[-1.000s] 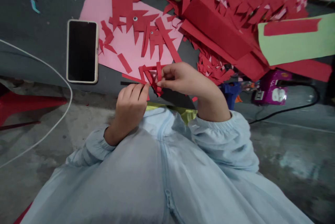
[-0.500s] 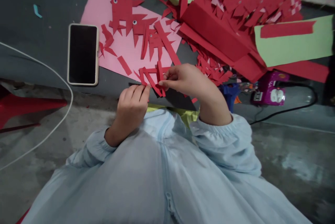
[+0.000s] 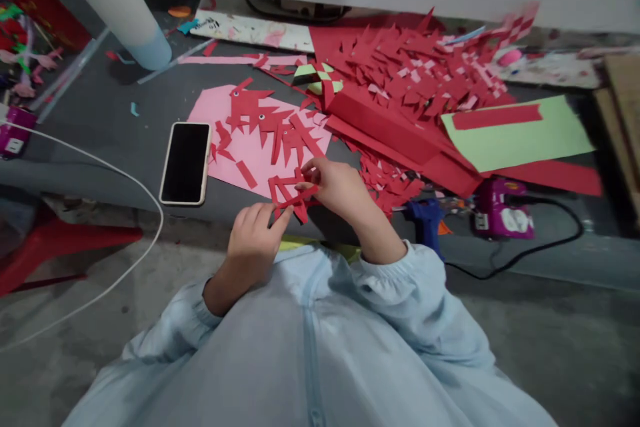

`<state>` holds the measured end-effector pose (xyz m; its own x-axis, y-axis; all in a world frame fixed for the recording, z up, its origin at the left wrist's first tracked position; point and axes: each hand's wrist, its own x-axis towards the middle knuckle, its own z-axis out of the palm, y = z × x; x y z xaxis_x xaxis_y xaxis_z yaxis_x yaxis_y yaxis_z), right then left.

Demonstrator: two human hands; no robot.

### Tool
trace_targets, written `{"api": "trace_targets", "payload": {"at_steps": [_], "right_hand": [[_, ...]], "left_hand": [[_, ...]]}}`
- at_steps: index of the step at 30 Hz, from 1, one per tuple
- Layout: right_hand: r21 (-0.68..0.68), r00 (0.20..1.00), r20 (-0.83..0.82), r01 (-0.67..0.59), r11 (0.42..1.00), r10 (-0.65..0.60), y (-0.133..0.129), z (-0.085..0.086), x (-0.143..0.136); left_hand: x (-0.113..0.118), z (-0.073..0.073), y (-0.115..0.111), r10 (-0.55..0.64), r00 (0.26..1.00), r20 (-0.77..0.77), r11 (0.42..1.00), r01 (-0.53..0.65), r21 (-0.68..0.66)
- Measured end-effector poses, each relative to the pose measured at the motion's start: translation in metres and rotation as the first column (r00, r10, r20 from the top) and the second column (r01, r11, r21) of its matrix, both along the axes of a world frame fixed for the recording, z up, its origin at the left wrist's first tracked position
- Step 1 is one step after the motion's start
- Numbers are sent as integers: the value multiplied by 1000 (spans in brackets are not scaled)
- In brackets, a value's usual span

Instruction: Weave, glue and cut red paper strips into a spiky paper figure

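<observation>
Between my two hands a narrow red paper strip (image 3: 299,198) runs at a slant above other red paper pieces. My left hand (image 3: 256,232) is closed, thumb and fingers pinching the strip's left end. Its right end is in the fingers of my right hand (image 3: 339,188), which partly hide it. Just beyond lies a pink paper sheet (image 3: 231,159) bearing red paper cut-outs. Some have round eyes, such as the large red figure (image 3: 245,106) at the top. A short red paper rectangle (image 3: 247,174) lies near the sheet's front edge.
A smartphone (image 3: 185,164) lies left of the pink sheet, with a white cable (image 3: 115,167) nearby. Red paper scraps (image 3: 400,74) are heaped at the back right. To my right are a blue glue gun (image 3: 426,224) and a purple box (image 3: 503,208). A white bottle (image 3: 117,7) stands back left.
The view has tipped up, showing more of the table's back. The strip has swung from nearly upright in my right fingers to a slant, and my left fingers now pinch its other end.
</observation>
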<state>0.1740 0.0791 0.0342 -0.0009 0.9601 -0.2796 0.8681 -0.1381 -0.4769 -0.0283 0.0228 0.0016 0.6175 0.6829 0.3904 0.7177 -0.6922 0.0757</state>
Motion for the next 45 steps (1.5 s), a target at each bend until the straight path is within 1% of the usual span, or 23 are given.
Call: {"api": "trace_targets", "payload": {"at_steps": [3, 5, 7, 11, 14, 17, 20, 23, 26, 27, 29, 32, 35, 38, 41, 45], "right_hand": [[15, 1000, 15, -20, 1000, 19, -3, -3, -6], [30, 999, 38, -8, 1000, 7, -5, -4, -8], [3, 998, 67, -16, 1000, 15, -5, -5, -9], [10, 988, 124, -92, 996, 90, -4, -2, -13], [7, 986, 129, -104, 995, 102, -2, 0, -17], [6, 990, 105, -94, 996, 93, 0, 1, -20], [49, 993, 70, -95, 994, 91, 5, -2, -21], [95, 996, 12, -86, 992, 85, 9, -4, -18], [129, 999, -36, -25, 991, 30, 4, -1, -14], [128, 999, -49, 1, 992, 6, 0, 1, -13], [83, 997, -59, 54, 995, -49, -10, 7, -9], [33, 995, -62, 84, 996, -82, -25, 13, -4], [-12, 990, -129, 53, 999, -54, -34, 16, -2], [-4, 976, -217, 14, 1000, -14, -35, 16, -3], [9, 953, -301, 13, 1000, -9, -31, 16, -7], [-4, 951, -304, 47, 999, -46, -27, 13, -10]], "left_hand": [[-3, 2, -2, -4, 999, -46, 999, 3, -34], [-4, 4, -4, -8, 998, -66, 998, 4, -69], [-4, 5, -4, -6, 997, -71, 997, 0, -76], [-7, 5, -3, 9, 996, -90, 996, -16, -85], [-12, 6, 0, 23, 995, -98, 996, -32, -88], [-17, 7, 3, 31, 994, -107, 994, -41, -98], [-19, 7, 5, 36, 994, -107, 994, -46, -95], [-18, 7, 5, 37, 996, -78, 997, -41, -61], [-14, 6, 2, 43, 998, -47, 998, -45, -38], [-13, 6, 0, 47, 998, -36, 998, -49, -47], [-12, 5, -1, 51, 999, -20, 994, -52, -96], [-12, 4, -1, 49, 999, -1, 985, -48, -166], [-13, 2, 1, 34, 999, 5, 980, -32, -199], [-15, -1, 3, 21, 1000, 7, 974, -19, -225], [-18, -4, 1, 9, 1000, 28, 974, -3, -228], [-21, -4, -4, 14, 996, 90, 984, 2, -181]]}}
